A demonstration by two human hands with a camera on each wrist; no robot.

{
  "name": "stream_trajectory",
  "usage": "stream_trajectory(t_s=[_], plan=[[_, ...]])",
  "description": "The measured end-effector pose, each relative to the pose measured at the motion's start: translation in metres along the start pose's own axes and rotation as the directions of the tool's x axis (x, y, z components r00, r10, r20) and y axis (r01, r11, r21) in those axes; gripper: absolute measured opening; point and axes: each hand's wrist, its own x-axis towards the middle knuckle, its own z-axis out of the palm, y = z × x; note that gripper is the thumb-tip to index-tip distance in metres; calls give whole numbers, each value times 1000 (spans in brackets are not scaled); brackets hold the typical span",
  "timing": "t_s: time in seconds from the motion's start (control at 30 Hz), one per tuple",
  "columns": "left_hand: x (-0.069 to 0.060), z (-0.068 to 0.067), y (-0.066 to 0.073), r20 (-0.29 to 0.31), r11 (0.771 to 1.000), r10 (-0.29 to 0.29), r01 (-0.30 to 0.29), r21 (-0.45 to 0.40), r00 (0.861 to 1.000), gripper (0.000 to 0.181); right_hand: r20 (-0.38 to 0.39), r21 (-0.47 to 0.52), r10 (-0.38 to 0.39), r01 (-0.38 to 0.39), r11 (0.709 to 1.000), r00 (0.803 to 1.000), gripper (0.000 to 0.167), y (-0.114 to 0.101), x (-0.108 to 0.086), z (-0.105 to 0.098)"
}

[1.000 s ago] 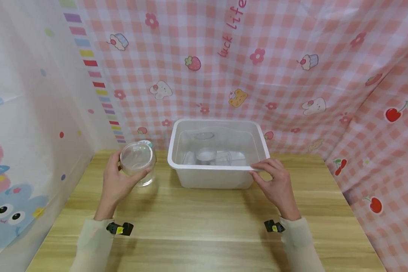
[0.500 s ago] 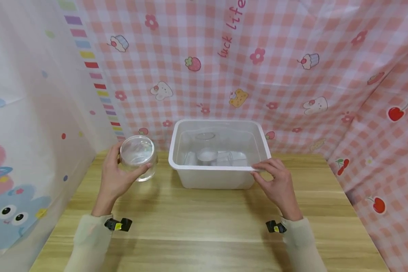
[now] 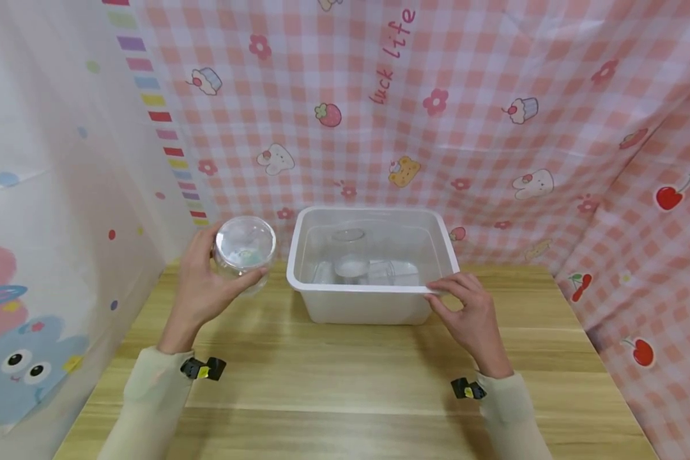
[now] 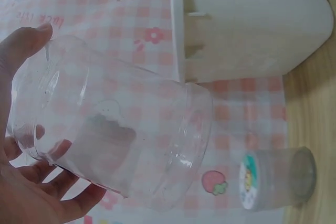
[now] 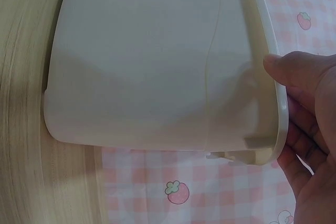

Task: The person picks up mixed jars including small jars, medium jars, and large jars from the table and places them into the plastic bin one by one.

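My left hand [image 3: 201, 287] grips a clear plastic jar [image 3: 245, 239] above the table, left of the white plastic tub [image 3: 368, 308]. In the left wrist view this transparent jar [image 4: 136, 124] lies across the picture, thumb on one side and fingers on the other. Beyond it, a smaller clear jar [image 4: 278, 178] with a printed green-and-white lid stands on the table; the held jar mostly covers it in the head view. My right hand [image 3: 466, 310] pinches the tub's near rim at its right end. Inside the tub sit several clear jars [image 3: 352, 263], one upright.
The wooden table [image 3: 333, 396] carries the tub near its back edge. A pink checked cloth [image 3: 356, 153] hangs close behind, with a white printed cloth [image 3: 92, 211] on the left. The tub's raised left wall stands beside the held jar.
My left hand has lifted the jar and shifted it slightly right toward the tub. The right hand keeps its hold on the rim, and the tub stays put.
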Motion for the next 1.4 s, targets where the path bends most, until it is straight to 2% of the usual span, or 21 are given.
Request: stream_trajectory(t_s=[0.5,0.67,0.83,1.0,1.23,1.4], plan=[[24,9,31,85,996,82,-80,-25,993,94,-7,8,-6,6,1000,1000,19,2,-1,2],[30,14,41,127,996,86,-85,-11,988,96,-4,5,-4,4,1000,1000,19,0,-2,2],[39,21,53,156,993,113,-119,26,981,96,-6,15,-7,7,1000,1000,19,1,-1,1],[47,33,63,197,980,182,-194,44,963,95,-9,15,-10,10,1000,1000,19,2,-1,1],[56,48,76,287,970,214,-237,47,934,94,-8,10,-13,13,1000,1000,20,2,-1,1],[61,59,81,338,952,248,-293,90,908,94,-12,11,-22,22,1000,1000,19,2,0,1]])
